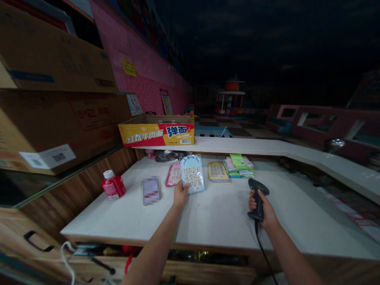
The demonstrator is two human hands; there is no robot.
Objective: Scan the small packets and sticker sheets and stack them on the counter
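Left hand (180,194): pinches blue packet (192,173) at lower-left edge.
Blue packet: frame centre; we judge it light, slightly stiff, slippery; best held by edges.
Right hand (268,211): wraps scanner (258,205) by its handle, right of centre.

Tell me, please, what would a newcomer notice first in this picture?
Probably the bright red-and-yellow carton, at the left end of the raised white ledge. Next come the dark scanner in the right hand and the pale blue pack in the left hand. A red bottle stands toward the desk's left side.
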